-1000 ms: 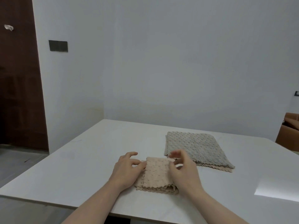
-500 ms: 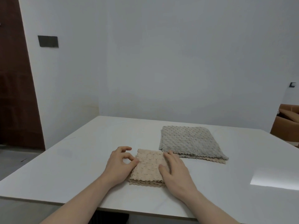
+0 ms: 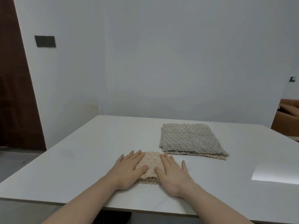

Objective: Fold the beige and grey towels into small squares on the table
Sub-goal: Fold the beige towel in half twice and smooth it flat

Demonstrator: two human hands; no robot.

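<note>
Beige towel (image 3: 151, 168): I saw soft cloth with a bumpy, scalloped weave, matt.
Grey towel (image 3: 189, 139): I saw the same knobbly cloth, matt, with a beige underside at its edge.
Table (image 3: 80, 159): I saw a smooth white top with a glossy patch of reflected light.
Wall (image 3: 161, 62): it looked plain, matt white.

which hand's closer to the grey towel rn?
Right. The right hand lies flat just short of the grey towel; the left hand is farther left, across the beige towel.
</note>
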